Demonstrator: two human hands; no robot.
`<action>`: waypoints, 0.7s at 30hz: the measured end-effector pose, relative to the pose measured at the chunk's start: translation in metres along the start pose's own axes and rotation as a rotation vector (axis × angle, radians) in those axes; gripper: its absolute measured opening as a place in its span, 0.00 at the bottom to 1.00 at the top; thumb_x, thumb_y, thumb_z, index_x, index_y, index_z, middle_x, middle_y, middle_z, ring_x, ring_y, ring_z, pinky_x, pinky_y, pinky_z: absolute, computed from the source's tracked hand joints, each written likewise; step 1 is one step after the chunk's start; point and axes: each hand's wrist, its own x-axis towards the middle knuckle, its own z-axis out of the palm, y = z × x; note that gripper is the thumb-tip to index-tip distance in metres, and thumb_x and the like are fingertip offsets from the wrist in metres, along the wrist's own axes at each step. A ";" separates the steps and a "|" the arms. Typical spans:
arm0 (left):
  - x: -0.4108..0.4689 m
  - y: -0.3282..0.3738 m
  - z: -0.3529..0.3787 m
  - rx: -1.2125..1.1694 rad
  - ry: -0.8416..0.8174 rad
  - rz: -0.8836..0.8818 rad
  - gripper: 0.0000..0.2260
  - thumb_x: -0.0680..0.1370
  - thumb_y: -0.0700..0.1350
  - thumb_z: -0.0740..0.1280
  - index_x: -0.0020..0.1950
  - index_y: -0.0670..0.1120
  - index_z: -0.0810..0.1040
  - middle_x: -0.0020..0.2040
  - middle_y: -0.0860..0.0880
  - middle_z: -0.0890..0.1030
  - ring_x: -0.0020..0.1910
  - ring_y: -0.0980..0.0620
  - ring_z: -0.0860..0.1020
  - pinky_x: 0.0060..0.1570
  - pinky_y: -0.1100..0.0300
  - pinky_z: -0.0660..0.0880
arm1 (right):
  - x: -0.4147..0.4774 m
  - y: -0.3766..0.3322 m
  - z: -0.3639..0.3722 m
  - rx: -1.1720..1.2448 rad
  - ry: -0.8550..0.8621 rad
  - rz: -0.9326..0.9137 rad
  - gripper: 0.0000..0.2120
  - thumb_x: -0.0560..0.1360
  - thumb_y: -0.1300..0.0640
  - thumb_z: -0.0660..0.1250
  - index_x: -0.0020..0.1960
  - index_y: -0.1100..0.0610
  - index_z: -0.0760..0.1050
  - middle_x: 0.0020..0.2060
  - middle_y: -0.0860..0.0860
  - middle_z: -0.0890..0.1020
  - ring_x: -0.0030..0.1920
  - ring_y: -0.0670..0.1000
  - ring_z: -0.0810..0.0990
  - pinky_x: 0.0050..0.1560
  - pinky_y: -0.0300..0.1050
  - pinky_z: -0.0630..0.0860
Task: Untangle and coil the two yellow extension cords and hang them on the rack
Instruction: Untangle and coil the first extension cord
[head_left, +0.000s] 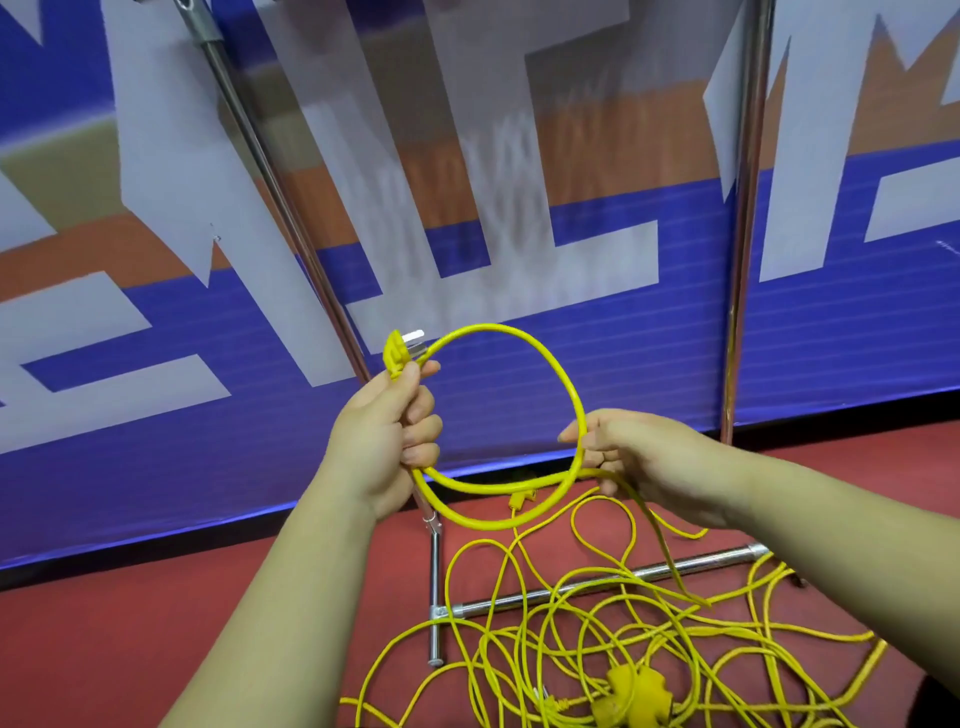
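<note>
My left hand (387, 431) grips a yellow extension cord just below its yellow plug (399, 349), whose metal prongs point right. From that grip one round loop of cord (540, 353) arcs up and over to my right hand (639, 462), which pinches the cord between thumb and fingers. Below the hands, the rest of the yellow cords (597, 639) lie tangled on the red floor, with a yellow multi-socket block (636, 693) near the bottom edge. The metal rack (743, 260) stands behind, its uprights rising left and right of the loop.
A rack base bar (597, 582) and a short foot tube (435, 597) lie on the red floor under the tangle. A blue, white and orange banner wall (519, 156) stands close behind the rack.
</note>
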 end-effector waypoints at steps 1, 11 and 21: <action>-0.001 -0.001 0.002 0.047 -0.009 0.000 0.10 0.85 0.47 0.60 0.58 0.43 0.77 0.31 0.51 0.62 0.26 0.58 0.57 0.24 0.65 0.51 | 0.000 -0.002 -0.003 0.016 0.003 0.001 0.23 0.64 0.46 0.68 0.56 0.56 0.79 0.39 0.54 0.78 0.38 0.53 0.73 0.40 0.42 0.71; -0.005 -0.015 0.017 0.499 -0.171 0.011 0.11 0.84 0.47 0.62 0.56 0.42 0.81 0.34 0.50 0.61 0.28 0.54 0.58 0.26 0.62 0.57 | -0.008 -0.019 -0.011 -0.237 0.094 -0.200 0.20 0.77 0.36 0.63 0.57 0.51 0.76 0.41 0.51 0.82 0.32 0.49 0.74 0.39 0.47 0.75; -0.012 -0.019 0.031 0.625 -0.313 -0.006 0.09 0.82 0.43 0.66 0.62 0.47 0.76 0.32 0.50 0.64 0.28 0.53 0.60 0.27 0.59 0.58 | -0.020 -0.024 -0.010 -0.751 0.061 -0.291 0.13 0.82 0.45 0.60 0.44 0.50 0.77 0.34 0.46 0.80 0.31 0.41 0.73 0.37 0.41 0.71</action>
